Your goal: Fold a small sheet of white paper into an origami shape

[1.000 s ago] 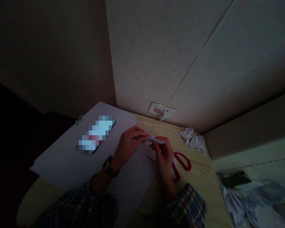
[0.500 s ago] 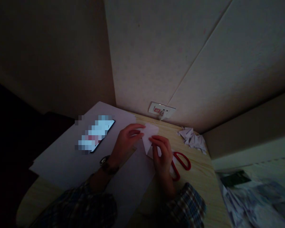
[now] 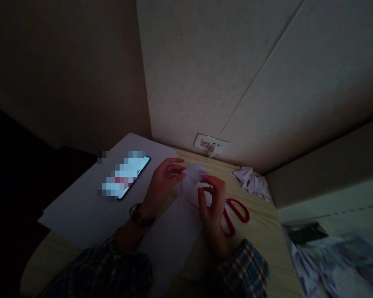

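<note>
Folded paper (image 3: 192,182) pinched at its edges by the fingers of the left hand (image 3: 161,184) and right hand (image 3: 213,203), over a large sheet (image 3: 87,203). Red scissors (image 3: 238,212) just right of the fingers, partly hidden; phone (image 3: 124,176) to their left; paper scraps (image 3: 253,180) on the counter (image 3: 264,240).

Wooden table (image 3: 267,248) carries white sheets (image 3: 87,207), red scissors (image 3: 236,201), folded papers (image 3: 253,182).

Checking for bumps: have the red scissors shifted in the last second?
No. The red scissors keep the same spot relative to the wall socket.
</note>
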Tool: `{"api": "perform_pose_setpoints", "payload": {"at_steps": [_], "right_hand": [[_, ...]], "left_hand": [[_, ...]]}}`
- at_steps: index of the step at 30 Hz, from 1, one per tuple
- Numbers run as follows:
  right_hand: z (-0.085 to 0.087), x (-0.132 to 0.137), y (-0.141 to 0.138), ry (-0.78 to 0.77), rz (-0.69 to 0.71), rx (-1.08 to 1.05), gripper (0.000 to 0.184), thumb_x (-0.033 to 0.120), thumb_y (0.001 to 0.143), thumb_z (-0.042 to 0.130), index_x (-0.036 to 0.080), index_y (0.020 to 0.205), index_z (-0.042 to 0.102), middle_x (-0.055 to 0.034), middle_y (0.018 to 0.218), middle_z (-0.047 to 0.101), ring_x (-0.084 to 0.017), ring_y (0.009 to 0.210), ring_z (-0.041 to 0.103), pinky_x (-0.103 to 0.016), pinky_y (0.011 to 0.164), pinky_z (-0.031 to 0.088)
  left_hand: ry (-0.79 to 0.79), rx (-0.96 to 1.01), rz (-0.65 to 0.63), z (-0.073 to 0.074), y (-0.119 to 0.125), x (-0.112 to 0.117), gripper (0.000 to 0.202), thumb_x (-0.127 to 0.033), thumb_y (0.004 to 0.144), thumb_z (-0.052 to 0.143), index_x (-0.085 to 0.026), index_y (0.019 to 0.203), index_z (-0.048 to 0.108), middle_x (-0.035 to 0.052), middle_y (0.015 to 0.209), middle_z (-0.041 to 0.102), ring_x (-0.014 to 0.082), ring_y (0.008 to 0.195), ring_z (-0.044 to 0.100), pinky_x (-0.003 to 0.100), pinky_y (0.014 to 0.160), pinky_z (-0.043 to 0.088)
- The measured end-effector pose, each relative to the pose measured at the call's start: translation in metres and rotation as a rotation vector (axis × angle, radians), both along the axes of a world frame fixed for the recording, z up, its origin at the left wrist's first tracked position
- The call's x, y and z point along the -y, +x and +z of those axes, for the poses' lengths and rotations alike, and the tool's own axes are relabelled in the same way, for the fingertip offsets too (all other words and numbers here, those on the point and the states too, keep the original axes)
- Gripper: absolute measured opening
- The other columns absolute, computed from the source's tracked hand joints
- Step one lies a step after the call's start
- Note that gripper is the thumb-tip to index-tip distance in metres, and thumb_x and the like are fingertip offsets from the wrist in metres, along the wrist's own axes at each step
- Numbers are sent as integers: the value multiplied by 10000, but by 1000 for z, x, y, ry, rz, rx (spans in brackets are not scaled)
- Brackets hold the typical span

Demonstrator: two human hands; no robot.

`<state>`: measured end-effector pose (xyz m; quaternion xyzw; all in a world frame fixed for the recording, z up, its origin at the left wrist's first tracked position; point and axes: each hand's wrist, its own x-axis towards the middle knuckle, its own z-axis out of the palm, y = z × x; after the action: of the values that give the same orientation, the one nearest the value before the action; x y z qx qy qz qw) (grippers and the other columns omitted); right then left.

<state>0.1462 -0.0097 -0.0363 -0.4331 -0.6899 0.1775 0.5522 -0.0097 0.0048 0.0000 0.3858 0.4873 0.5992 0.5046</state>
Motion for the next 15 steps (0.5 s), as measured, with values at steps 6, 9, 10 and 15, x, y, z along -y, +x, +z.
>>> {"api": "perform_pose_setpoints", "payload": {"at_steps": [6,9,10,15], "right_hand": [[-2,-2,1,-40,-66,-64,349,233,898,574,283,1239,525,-86,1190,510,-189,1012,574,-315,715,561],[1,-2,2,-12,-10,-2,237,186,904,557,286,1110,617,-53,1074,576,-196,1018,571,-348,800,531],[3,-2,3,1,9,10,228,164,904,548,290,1071,638,-40,1032,591,-191,990,578,-351,813,519],[3,-2,4,-5,62,-4,284,104,892,503,293,1011,678,-18,963,638,-184,920,600,-345,815,488]], "left_hand": [[-23,-48,-50,5,1,1,381,-222,648,741,-169,1004,615,22,826,728,197,838,692,319,799,521],[-23,-34,-51,6,3,1,357,-215,647,746,-164,976,617,30,826,743,198,829,699,310,780,526],[-22,-24,-50,6,3,1,352,-216,648,748,-165,971,616,33,833,750,198,831,702,311,781,528],[-22,17,-66,6,1,1,335,-247,659,754,-161,949,612,56,875,767,216,903,709,327,821,532]]}}
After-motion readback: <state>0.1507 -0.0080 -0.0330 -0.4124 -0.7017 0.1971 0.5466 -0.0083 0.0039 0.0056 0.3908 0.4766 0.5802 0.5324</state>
